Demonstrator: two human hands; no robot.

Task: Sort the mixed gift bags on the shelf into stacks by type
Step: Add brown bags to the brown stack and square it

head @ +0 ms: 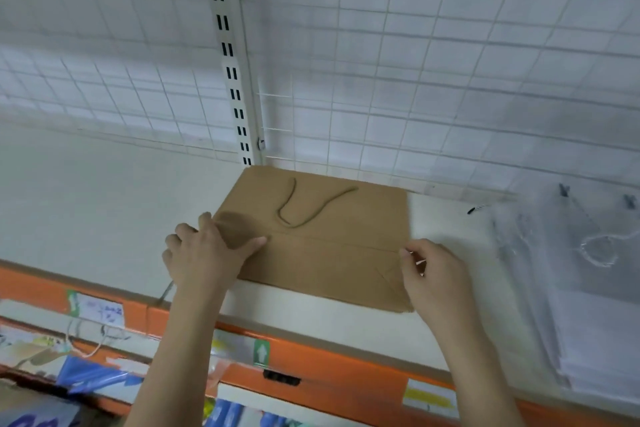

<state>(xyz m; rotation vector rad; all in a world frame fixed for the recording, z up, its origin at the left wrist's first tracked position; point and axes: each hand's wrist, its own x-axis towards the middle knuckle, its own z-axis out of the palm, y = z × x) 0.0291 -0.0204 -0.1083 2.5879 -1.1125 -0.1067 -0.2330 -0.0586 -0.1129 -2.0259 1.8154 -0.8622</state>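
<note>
Two hands are working one flat brown kraft paper bag (322, 243), which is lying on the white shelf (104, 204) just in front of the wire-grid back panel (450, 80). Your left hand (204, 253) is resting on the bag's left edge with the thumb stretched flat across the paper and the other fingers curling over the edge — pressing more than gripping. Your right hand (433, 274) is sitting at the right edge with thumb and fingertips drawn together, seemingly pinching the fold there, though blur is making that hard to confirm.

The twisted paper handle (311, 208) is lying loose on top, so if you are sliding the bag it is likely to snag or fold under. The bag's near right corner is looking bent, and a hard pinch there could crease or tear it.

A stack of clear plastic bags (571, 288) is sitting near on your right — slippery by the look of it, and reaching close to the orange shelf edge (311, 360). Your right elbow swinging outward could be nudging that pile off or mixing the types again.
</note>
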